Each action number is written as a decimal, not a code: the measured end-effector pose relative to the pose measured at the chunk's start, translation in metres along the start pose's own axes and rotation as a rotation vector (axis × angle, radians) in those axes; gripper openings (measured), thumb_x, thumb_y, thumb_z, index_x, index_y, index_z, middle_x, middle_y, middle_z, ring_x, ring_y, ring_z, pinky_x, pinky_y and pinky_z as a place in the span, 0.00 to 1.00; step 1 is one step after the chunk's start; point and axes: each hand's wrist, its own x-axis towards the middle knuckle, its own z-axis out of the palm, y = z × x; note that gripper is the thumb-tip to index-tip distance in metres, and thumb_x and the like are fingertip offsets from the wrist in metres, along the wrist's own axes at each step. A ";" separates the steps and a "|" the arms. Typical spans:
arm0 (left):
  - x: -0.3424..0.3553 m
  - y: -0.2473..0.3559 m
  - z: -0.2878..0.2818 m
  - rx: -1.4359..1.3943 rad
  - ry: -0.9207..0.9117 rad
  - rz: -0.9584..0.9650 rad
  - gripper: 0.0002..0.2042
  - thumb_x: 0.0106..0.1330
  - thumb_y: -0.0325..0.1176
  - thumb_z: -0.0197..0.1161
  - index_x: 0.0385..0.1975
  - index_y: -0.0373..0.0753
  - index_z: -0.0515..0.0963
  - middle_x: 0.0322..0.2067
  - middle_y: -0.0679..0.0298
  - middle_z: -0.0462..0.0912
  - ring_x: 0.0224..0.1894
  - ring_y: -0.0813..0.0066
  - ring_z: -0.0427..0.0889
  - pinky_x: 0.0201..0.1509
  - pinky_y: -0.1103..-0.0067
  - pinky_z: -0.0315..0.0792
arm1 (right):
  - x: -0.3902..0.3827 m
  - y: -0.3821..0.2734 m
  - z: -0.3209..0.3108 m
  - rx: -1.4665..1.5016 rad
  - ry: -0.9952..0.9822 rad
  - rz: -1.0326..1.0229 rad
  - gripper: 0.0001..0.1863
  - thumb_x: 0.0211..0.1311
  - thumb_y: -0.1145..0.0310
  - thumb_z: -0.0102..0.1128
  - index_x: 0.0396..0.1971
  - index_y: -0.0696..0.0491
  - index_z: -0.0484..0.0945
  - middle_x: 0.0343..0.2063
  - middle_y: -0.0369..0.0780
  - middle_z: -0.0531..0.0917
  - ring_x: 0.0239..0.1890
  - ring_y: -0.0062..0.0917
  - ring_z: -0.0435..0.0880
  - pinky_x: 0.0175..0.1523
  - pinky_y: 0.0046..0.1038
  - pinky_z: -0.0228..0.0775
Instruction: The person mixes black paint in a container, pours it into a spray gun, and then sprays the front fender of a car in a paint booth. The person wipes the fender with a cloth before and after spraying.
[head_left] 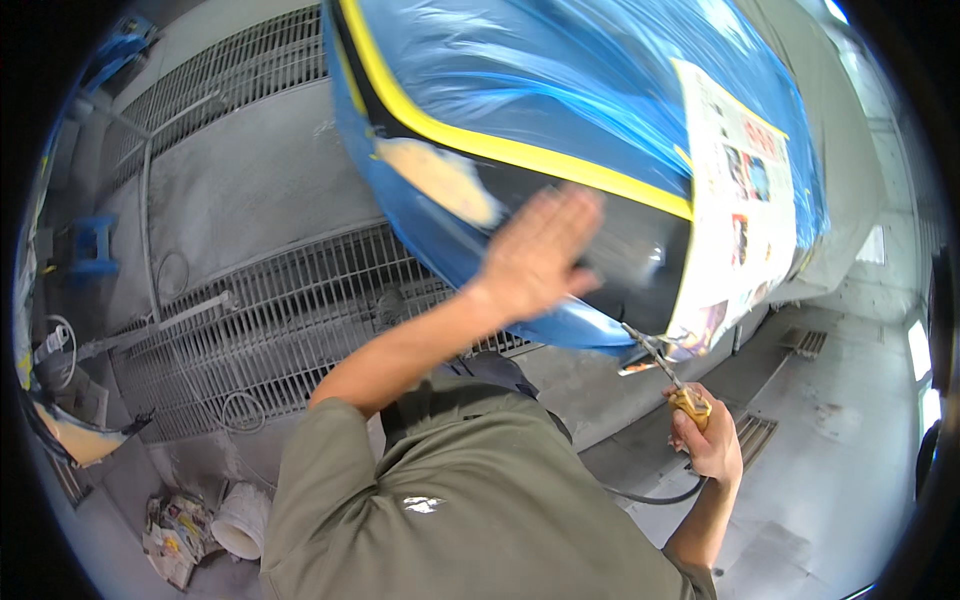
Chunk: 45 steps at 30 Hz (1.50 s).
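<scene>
Left hand (pixel 540 252) open over black panel (pixel 645 240), right hand (pixel 712 440) gripping air gun (pixel 690 404): likely dusting; next move needs nozzle (pixel 655 351) clear of paper (pixel 735 195).

We see a grey floor (pixel 265 155) with slatted grates (pixel 270 310), a blue stool (pixel 95 246) near its left edge, bright panels (pixel 919 350) along its right.

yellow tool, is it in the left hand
No, the right hand grips the yellow tool, and the left hand is open.
</scene>
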 end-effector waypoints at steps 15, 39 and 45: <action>0.000 0.019 0.024 0.466 0.314 -0.172 0.38 0.74 0.45 0.59 0.76 0.24 0.58 0.79 0.39 0.55 0.81 0.42 0.53 0.85 0.54 0.46 | -0.028 0.158 -0.060 0.185 -0.037 -0.116 0.15 0.77 0.65 0.60 0.55 0.58 0.79 0.21 0.30 0.76 0.22 0.14 0.74 0.30 0.22 0.70; -0.266 -0.117 -0.069 0.203 0.566 -0.400 0.23 0.77 0.36 0.57 0.69 0.36 0.71 0.64 0.49 0.74 0.65 0.46 0.75 0.69 0.58 0.69 | -0.035 -0.008 0.139 0.129 -0.120 -0.473 0.16 0.79 0.67 0.56 0.59 0.60 0.76 0.28 0.35 0.85 0.33 0.19 0.84 0.45 0.24 0.75; -0.474 -0.086 -0.083 -0.023 0.251 -0.726 0.14 0.68 0.34 0.64 0.51 0.36 0.81 0.51 0.52 0.81 0.55 0.48 0.82 0.58 0.59 0.77 | -0.013 -0.119 0.239 -0.036 -0.365 -0.582 0.17 0.79 0.67 0.56 0.61 0.59 0.75 0.32 0.37 0.88 0.39 0.21 0.87 0.49 0.26 0.77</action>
